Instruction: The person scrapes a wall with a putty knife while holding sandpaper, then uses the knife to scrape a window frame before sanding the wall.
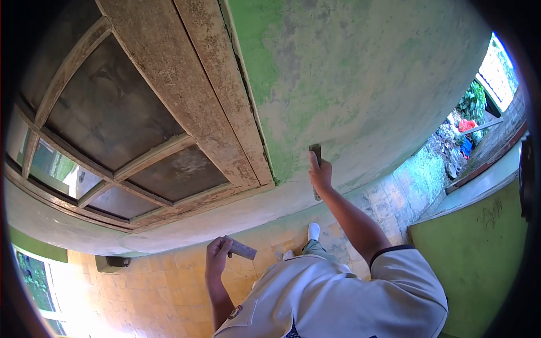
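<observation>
My right hand (320, 173) is closed around a flat scraper-like tool (316, 151) held against or very near the wall (349, 84), which has patches of green and greyish-white. Lower and to the left, my left hand (216, 254) grips a flat grey rectangular piece (242, 249) that points right, away from the wall. Whether the tool's edge touches the wall is hard to tell.
A worn wooden window frame (225, 112) with several dark panes fills the upper left. Below lies a yellowish tiled floor (163, 287). A low green wall (473, 253) stands at right, with debris and plants (472, 104) beyond.
</observation>
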A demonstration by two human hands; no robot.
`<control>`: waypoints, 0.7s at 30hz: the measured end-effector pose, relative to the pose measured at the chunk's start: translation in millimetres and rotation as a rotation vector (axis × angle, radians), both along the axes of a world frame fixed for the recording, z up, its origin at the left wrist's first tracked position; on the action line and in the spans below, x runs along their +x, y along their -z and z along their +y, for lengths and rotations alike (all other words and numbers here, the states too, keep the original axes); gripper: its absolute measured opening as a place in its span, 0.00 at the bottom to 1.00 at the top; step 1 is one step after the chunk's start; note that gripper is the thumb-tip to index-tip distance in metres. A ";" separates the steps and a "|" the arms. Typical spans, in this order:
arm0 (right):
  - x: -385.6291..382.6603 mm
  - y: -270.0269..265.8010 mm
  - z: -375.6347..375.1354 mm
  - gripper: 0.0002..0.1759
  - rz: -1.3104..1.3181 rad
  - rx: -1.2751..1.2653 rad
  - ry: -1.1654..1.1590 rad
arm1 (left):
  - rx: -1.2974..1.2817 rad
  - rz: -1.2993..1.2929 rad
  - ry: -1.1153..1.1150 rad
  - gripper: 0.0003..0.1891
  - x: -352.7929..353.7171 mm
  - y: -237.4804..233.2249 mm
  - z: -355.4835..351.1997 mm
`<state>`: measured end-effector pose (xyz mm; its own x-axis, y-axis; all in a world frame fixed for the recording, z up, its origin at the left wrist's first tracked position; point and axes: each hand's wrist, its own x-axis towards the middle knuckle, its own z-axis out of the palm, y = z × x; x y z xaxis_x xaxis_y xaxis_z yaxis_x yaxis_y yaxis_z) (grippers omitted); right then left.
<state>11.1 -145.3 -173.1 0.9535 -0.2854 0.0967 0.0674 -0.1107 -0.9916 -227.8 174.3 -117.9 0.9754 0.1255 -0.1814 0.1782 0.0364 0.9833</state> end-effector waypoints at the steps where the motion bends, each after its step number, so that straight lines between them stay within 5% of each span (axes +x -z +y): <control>1: -8.1 -6.6 -0.4 0.32 0.006 0.006 0.005 | 0.006 0.006 0.005 0.10 -1.1 -1.7 1.0; 4: -21.7 -9.2 -7.2 0.33 0.088 0.053 -0.008 | -0.009 -0.006 -0.014 0.10 -0.3 -3.0 -2.0; 8: -55.1 51.5 -16.3 0.32 0.170 -0.101 0.021 | -0.009 -0.018 -0.001 0.10 0.6 0.2 0.3; 13: -13.5 8.5 -5.4 0.32 0.148 -0.195 0.070 | -0.007 -0.010 -0.021 0.11 -2.1 -1.3 -1.0; 15: -5.2 -5.5 -3.2 0.35 0.055 0.008 0.015 | -0.009 -0.013 0.004 0.11 -1.5 -1.8 0.7; 19: -27.6 10.5 -14.8 0.36 0.082 0.000 -0.001 | -0.026 -0.034 -0.004 0.11 -2.5 -2.5 -1.2; 21: -48.5 32.7 -15.5 0.35 0.166 -0.220 0.037 | -0.012 -0.024 0.016 0.11 -2.1 -0.8 -1.0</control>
